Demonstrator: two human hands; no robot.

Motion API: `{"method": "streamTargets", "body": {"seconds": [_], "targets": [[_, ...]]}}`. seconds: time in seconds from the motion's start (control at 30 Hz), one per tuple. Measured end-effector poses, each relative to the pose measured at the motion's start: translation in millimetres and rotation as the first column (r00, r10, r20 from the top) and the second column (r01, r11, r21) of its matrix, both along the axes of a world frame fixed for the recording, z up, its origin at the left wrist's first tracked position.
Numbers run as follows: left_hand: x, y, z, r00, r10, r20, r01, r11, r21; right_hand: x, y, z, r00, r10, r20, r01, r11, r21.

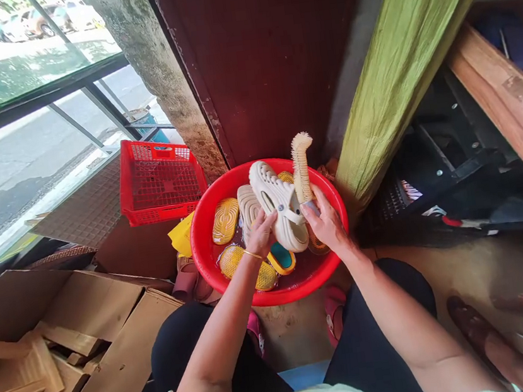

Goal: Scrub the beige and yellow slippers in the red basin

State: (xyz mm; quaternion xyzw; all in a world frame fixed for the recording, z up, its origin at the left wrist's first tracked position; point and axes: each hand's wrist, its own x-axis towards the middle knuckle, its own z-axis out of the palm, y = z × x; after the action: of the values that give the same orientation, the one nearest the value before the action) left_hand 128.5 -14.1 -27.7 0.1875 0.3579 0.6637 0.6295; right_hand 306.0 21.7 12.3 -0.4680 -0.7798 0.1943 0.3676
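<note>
My left hand (261, 234) is closed on the side of a cream-white clog (279, 203), which is held tilted above a red basin (214, 278). In my right hand (325, 221) is a scrub brush (301, 162) with pale bristles, upright beside the clog; its handle is mostly hidden by my fingers. Within the basin lie a second cream clog (247, 207), sole up, a yellow sole (225, 221), a yellow patterned shoe (232, 261) and a yellow shoe with a teal inside (282, 257). Dark water shows around them.
A red plastic crate (162, 183) stands behind the basin at the left. A cardboard box (117, 341) with wood pieces is at the lower left. A green curtain (384, 73) hangs on the right, and a dark red door (268, 61) is behind.
</note>
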Motion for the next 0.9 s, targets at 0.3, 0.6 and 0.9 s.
{"method": "streamTargets", "body": {"seconds": [0.3,0.6,0.9], "targets": [[26.9,9.8,-32.3,0.924,-0.049,-0.38,0.046,0.999,-0.018,5.0,-7.7,5.0,0.988,0.004,0.153,-0.003,1.0,-0.007],[43.3,-7.0,-37.1,0.969,-0.081,-0.234,0.076,0.997,-0.029,9.6,5.2,-20.5,0.932,-0.125,0.339,0.12,0.992,0.036],[-92.6,-49.4,-2.2,0.801,0.305,-0.516,-0.399,0.914,-0.079,15.6,2.2,-0.7,0.922,-0.179,0.343,0.155,0.983,0.097]]}}
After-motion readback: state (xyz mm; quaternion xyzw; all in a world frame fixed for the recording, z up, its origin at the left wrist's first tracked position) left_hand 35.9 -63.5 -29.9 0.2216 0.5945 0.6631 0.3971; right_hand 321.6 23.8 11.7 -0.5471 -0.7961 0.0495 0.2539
